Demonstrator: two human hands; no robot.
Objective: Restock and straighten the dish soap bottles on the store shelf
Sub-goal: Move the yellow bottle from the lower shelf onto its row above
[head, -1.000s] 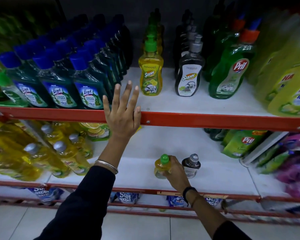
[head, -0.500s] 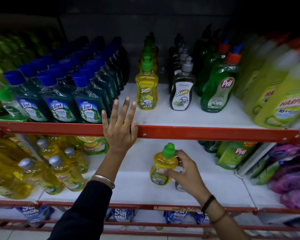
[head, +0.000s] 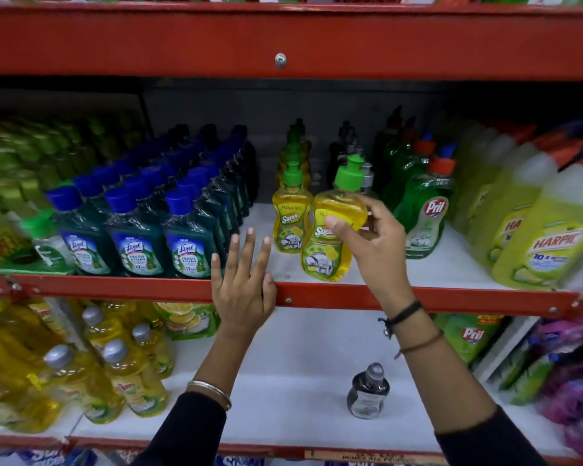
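Now your right hand (head: 367,245) has the yellow dish soap bottle (head: 330,237) in its grasp, fingers wrapped round the shoulder and upper label. The bottle is clear yellow with a bright green push-pull cap, a "Super" label with green lettering and a picture of dishes and lemon slices near the base. It tilts to the right at the top, its base at the front of the white middle shelf (head: 418,274), just behind the red shelf rail (head: 418,297); whether the base touches the shelf you can't tell from here.

Just to its left stands a matching yellow bottle (head: 288,220), upright, heading a row of the same kind running to the back. Behind your held bottle, a grey pump top (head: 367,176) pokes out. To the right stands a green Pril bottle (head: 424,216) with an orange cap, and yellow-green Harpic bottles (head: 546,247) beyond it.

Your left hand (head: 243,280) holds nothing, fingers spread and pointing up, palm laid over the red rail beside the blue-capped Lizol bottles (head: 135,237).

Down on the lower shelf (head: 283,381), a lone dark bottle (head: 367,391) with a grey cap stands between your forearms, and yellow bottles with grey caps (head: 128,375) crowd the left.
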